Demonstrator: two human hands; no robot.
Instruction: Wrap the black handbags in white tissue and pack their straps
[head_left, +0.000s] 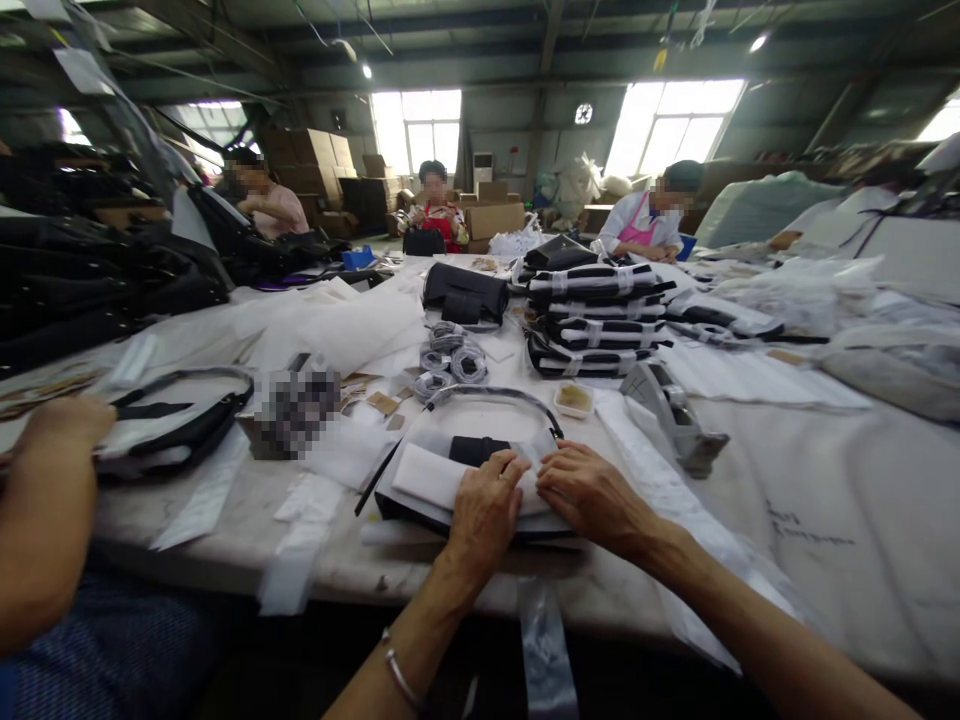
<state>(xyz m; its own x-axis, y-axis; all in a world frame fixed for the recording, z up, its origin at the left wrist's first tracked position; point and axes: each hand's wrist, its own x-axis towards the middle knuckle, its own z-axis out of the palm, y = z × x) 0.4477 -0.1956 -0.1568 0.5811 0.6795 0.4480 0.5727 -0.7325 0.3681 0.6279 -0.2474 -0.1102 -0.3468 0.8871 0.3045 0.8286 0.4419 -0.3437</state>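
A handbag (pixel 420 503) with a black lower edge lies in front of me, its thin dark handle (pixel 495 392) arching away over the table. A folded white foam sheet (pixel 427 478) covers the bag's near side, below a black strap tab (pixel 478 450). My left hand (pixel 486 505) presses on the foam with bent fingers closed against it. Close beside it, my right hand (pixel 592 488) pinches the right part of the white wrapping at the handle's base. The fingertips of both hands partly hide what they grip.
A tape dispenser (pixel 671 415) stands to the right, near a small dish (pixel 574 400). Coiled straps (pixel 454 360) and stacked wrapped bags (pixel 600 310) lie beyond. At left, a co-worker's arm (pixel 49 510) reaches to another bag (pixel 172 425). Tape strips (pixel 551 650) hang from the table edge.
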